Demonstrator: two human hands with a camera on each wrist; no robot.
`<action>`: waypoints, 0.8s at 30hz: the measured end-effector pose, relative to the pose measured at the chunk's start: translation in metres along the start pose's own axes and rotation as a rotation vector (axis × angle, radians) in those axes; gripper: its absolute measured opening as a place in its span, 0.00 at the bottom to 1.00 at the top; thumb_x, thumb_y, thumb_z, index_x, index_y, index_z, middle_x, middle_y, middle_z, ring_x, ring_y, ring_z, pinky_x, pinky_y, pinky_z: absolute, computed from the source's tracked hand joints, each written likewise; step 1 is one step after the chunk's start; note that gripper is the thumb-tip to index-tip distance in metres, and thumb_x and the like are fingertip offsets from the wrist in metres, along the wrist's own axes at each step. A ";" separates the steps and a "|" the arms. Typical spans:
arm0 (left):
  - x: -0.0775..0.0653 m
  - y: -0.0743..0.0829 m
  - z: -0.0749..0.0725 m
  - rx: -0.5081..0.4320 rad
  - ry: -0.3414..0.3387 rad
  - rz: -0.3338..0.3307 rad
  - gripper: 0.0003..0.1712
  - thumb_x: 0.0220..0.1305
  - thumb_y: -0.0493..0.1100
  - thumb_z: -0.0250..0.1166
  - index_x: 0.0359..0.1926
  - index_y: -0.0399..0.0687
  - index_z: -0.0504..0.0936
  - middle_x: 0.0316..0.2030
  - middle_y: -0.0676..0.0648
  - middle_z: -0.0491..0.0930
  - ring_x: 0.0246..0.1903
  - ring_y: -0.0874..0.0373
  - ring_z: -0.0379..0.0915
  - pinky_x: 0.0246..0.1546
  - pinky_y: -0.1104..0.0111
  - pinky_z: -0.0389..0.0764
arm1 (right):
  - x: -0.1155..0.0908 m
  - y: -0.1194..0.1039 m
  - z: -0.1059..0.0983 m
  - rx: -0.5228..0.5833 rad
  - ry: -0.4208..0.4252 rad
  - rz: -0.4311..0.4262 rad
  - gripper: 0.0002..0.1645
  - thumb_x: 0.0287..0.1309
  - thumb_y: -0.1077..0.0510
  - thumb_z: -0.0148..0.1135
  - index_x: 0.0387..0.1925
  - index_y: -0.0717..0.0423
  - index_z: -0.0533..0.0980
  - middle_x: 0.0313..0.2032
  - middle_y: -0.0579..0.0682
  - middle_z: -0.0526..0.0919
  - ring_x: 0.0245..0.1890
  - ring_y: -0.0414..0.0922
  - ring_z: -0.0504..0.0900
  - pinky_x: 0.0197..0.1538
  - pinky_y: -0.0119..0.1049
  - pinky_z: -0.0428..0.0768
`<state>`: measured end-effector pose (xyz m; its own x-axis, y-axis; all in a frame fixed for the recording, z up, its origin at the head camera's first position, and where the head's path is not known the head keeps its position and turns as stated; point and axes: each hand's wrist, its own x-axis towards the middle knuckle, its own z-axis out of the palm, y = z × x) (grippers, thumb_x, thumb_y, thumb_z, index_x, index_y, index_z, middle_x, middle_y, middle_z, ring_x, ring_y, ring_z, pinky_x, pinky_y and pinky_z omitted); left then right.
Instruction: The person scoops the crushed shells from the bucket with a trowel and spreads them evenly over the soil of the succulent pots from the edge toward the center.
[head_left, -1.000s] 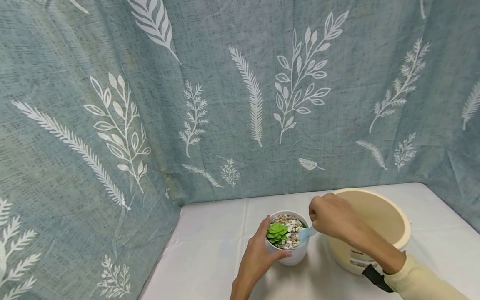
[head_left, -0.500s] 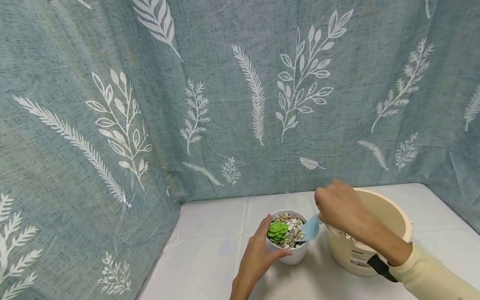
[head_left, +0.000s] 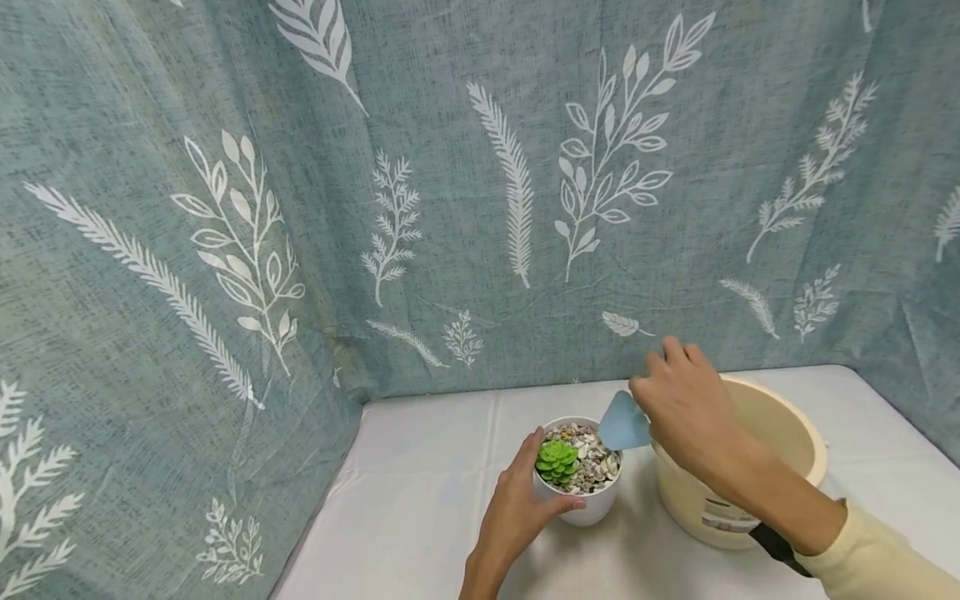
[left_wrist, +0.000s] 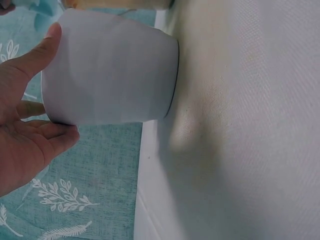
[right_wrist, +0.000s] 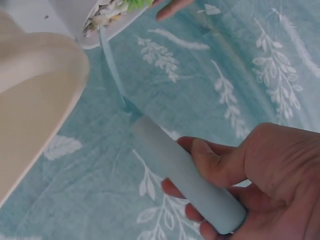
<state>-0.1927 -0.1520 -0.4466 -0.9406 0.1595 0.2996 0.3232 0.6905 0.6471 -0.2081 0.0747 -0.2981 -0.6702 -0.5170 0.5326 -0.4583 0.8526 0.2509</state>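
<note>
A white flower pot stands upright on the table, filled with small pebbles and bearing a green succulent at its left side. My left hand holds the pot near its rim, thumb in front and fingers around the far left side. In the left wrist view, the pot's wall lies between thumb and fingertips. My right hand grips a light blue trowel by its thick handle. The trowel's blade is over the pot's right rim, tilted, its face showing; whether it touches the pebbles cannot be told.
A large cream bucket stands just right of the pot, partly behind my right forearm. The white-covered table meets a teal curtain with white leaf prints at its back and left.
The trowel has risen from the pebbles at the pot's right side, its blade turning up. My right hand has moved up and slightly right; my left hand stays on the pot.
</note>
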 end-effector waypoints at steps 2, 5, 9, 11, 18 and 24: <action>0.000 0.001 0.000 0.000 -0.005 -0.014 0.60 0.38 0.71 0.65 0.70 0.57 0.50 0.67 0.47 0.57 0.64 0.52 0.56 0.59 0.56 0.65 | -0.004 0.004 -0.005 -0.004 0.032 0.004 0.13 0.22 0.69 0.69 0.16 0.54 0.76 0.21 0.52 0.70 0.29 0.52 0.62 0.33 0.43 0.62; 0.001 0.002 0.002 -0.005 -0.008 -0.036 0.61 0.37 0.71 0.66 0.70 0.58 0.51 0.67 0.48 0.56 0.64 0.53 0.55 0.60 0.57 0.64 | -0.012 0.018 -0.015 0.030 0.075 0.032 0.15 0.22 0.73 0.64 0.20 0.55 0.78 0.22 0.52 0.70 0.29 0.52 0.62 0.34 0.45 0.62; 0.000 0.002 0.004 -0.007 -0.007 -0.044 0.61 0.37 0.71 0.66 0.70 0.56 0.52 0.67 0.50 0.56 0.64 0.55 0.55 0.60 0.59 0.64 | -0.028 0.046 -0.027 0.101 0.087 0.121 0.21 0.21 0.76 0.58 0.22 0.53 0.80 0.21 0.50 0.72 0.27 0.51 0.63 0.31 0.44 0.60; -0.001 0.001 0.004 -0.003 -0.004 -0.037 0.61 0.37 0.71 0.66 0.70 0.55 0.52 0.67 0.50 0.56 0.64 0.55 0.55 0.60 0.59 0.64 | -0.037 0.061 -0.029 0.109 0.087 0.178 0.21 0.22 0.76 0.59 0.22 0.52 0.81 0.21 0.49 0.73 0.27 0.51 0.64 0.30 0.45 0.61; -0.001 -0.001 -0.001 -0.002 0.008 -0.029 0.60 0.37 0.71 0.65 0.70 0.57 0.52 0.67 0.48 0.57 0.64 0.53 0.56 0.60 0.58 0.64 | -0.054 0.096 0.006 0.215 -0.078 0.178 0.14 0.32 0.71 0.68 0.20 0.48 0.82 0.21 0.43 0.78 0.25 0.49 0.66 0.26 0.41 0.61; -0.003 -0.002 0.003 -0.027 -0.012 -0.054 0.59 0.37 0.72 0.65 0.70 0.61 0.51 0.67 0.52 0.55 0.64 0.56 0.55 0.60 0.59 0.63 | -0.059 0.102 0.049 0.421 -0.287 0.052 0.21 0.38 0.72 0.62 0.16 0.39 0.76 0.20 0.33 0.74 0.25 0.39 0.63 0.29 0.33 0.62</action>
